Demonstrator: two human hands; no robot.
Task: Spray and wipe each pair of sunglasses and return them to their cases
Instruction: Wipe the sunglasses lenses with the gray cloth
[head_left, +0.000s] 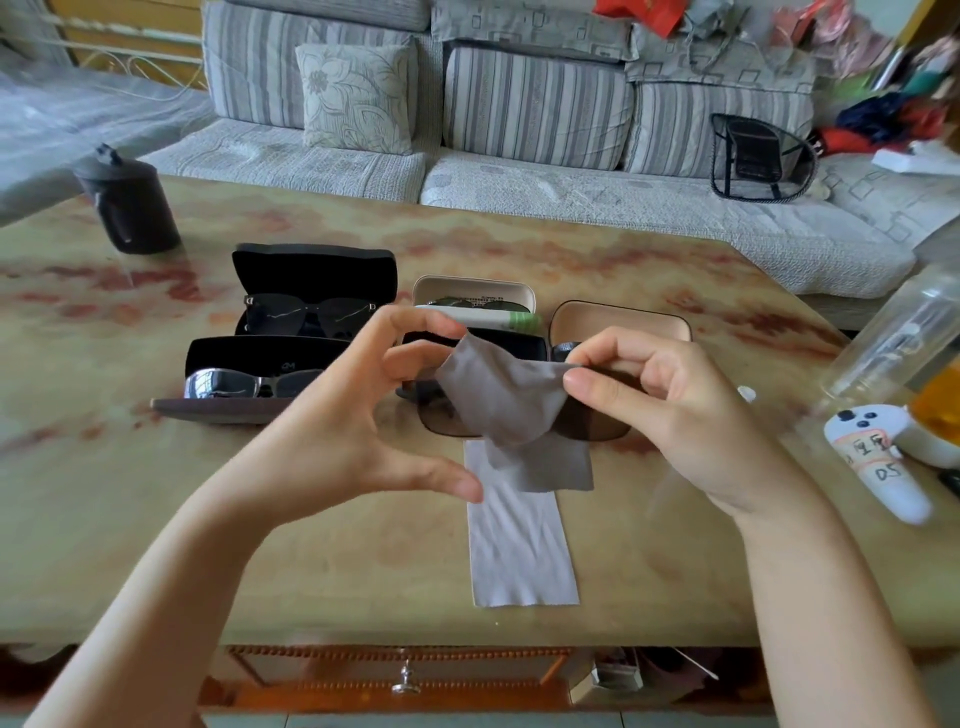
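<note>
Above the table's middle I hold brown-lensed sunglasses (445, 422) with a grey cloth (506, 400) draped over them. My left hand (358, 415) pinches the cloth's upper corner. My right hand (670, 410) grips the glasses' top rim through the cloth. Behind them stand open cases: a black case (311, 265) with dark sunglasses, a black case (244, 353) with mirrored sunglasses, a beige case (472, 288) with sunglasses inside, and a beige case (623, 319) whose inside is partly hidden. A white spray bottle (478, 316) with a green cap lies across the first beige case.
A light grey cloth (519, 551) lies flat on the table (156, 519) near its front edge. A black lidded mug (127, 202) stands at the back left. At the right are a clear bottle (893, 332) and a white controller (878, 457). A sofa (519, 171) runs behind.
</note>
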